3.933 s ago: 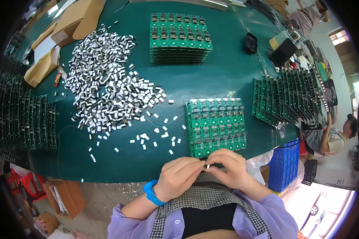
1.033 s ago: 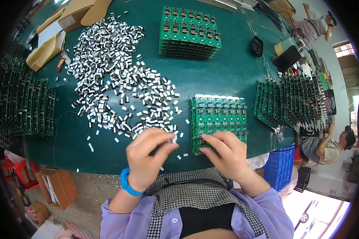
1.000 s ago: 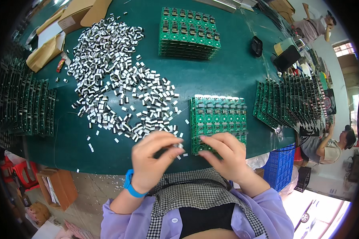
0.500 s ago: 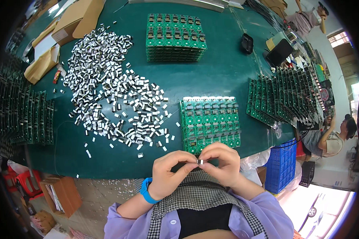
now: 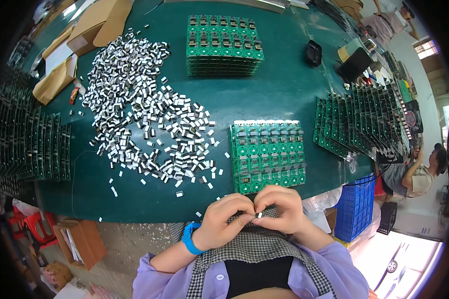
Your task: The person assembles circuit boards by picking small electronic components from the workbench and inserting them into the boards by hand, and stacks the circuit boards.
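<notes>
Close in front of my body, both hands meet over a small black-and-white electronic component (image 5: 259, 215). The fingers of my right hand (image 5: 287, 213) pinch it. My left hand (image 5: 223, 219), a blue band at its wrist, is closed with thumb and fingertips at the component's other side; the fingers hide most of it. Just beyond the hands lies a green circuit board panel (image 5: 268, 149) with rows of fitted parts. A big loose pile of similar components (image 5: 134, 99) spreads over the table to the left.
A stack of circuit boards (image 5: 224, 47) stands at the back middle. More boards lean in rows at the left (image 5: 40, 144) and the right (image 5: 354, 119). An open cardboard box (image 5: 92, 30) sits at the back left. A blue crate (image 5: 354, 209) stands beside the table; a person (image 5: 416, 174) sits beyond.
Both hands have come slightly lower and nearer my body, with the component turned between the fingertips. The whole view has shifted a little; the table things lie as before.
</notes>
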Motion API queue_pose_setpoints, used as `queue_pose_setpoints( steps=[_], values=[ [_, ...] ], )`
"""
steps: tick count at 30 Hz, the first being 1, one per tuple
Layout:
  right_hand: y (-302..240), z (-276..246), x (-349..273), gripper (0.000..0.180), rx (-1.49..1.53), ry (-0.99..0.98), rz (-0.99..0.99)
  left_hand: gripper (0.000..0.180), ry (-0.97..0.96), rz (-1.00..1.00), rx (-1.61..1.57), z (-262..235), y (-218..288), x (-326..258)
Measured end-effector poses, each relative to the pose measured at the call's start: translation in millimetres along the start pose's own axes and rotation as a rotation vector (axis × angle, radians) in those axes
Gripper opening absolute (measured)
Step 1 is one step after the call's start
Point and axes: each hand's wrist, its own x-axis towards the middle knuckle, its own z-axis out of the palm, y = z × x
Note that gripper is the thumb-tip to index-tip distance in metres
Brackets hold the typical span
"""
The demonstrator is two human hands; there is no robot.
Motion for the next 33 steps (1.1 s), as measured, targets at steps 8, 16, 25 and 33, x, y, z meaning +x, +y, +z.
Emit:
queue_pose_setpoints(
  steps=[8,16,25,33],
  values=[
    [-13.4,5.1,-1.2,0.018,-0.454,0.18,-0.105,0.021,0.173,0.151,0.373,3.1,-3.6,0.1],
    [-11.3,6.4,-3.1,0.02,-0.317,0.19,-0.013,0.015,0.15,0.219,0.379,-1.2,-4.0,3.5],
    [1.8,-10.9,16.3,0.02,-0.841,0.183,-0.14,0.019,0.303,-0.052,1.169,-24.3,-6.5,3.5],
    [2.1,-10.0,19.3,0.028,-0.943,0.107,-0.226,0.021,0.288,-0.011,1.177,-26.8,-11.5,2.0]
  ],
)
